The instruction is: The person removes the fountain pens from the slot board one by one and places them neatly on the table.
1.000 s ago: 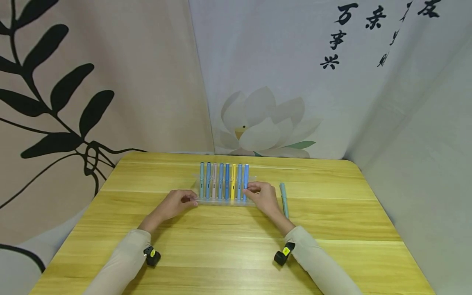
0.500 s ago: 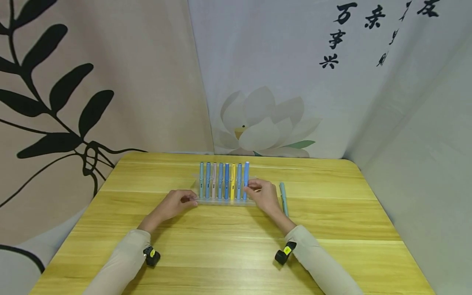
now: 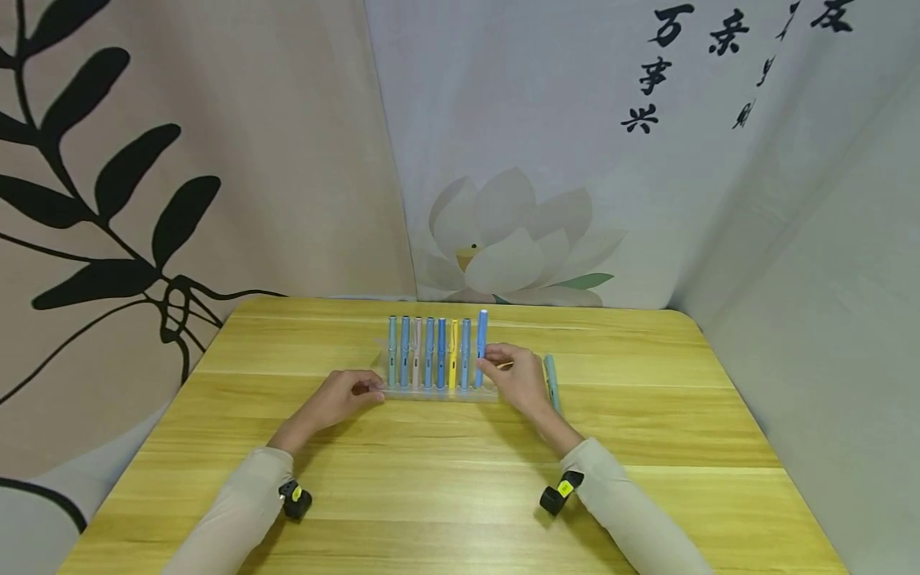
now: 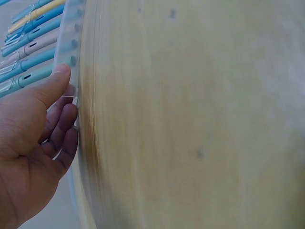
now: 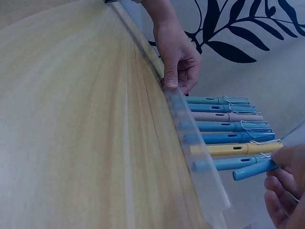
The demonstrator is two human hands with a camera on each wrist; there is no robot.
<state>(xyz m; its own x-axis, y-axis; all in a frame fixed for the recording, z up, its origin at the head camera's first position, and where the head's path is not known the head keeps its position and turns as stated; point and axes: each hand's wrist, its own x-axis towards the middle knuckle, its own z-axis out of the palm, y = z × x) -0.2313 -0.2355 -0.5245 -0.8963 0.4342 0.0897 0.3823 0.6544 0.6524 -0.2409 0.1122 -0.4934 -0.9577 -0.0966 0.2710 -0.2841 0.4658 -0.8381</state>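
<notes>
A clear plastic rack [image 3: 438,394] stands on the wooden table with a row of upright pens in blue, green, pink and yellow [image 3: 454,351]. The left hand [image 3: 336,406] pinches the rack's left end; in the left wrist view its thumb lies on the rack's edge [image 4: 66,52]. At the row's right end, the right hand [image 3: 519,382] pinches a blue pen [image 3: 481,339] between thumb and fingers. That pen stands higher than the others, and in the right wrist view its lower end [image 5: 243,173] is tilted away from the neighbouring pens.
A green pen [image 3: 551,382] lies on the table [image 3: 647,415] just right of the right hand, partly hidden by the forearm. Behind the table hang curtains [image 3: 323,160] printed with leaves, a lotus and dark characters.
The right hand has moved up a little, and the blue pen in it has risen above the tops of the other pens. The left hand has stayed at the rack's left end.
</notes>
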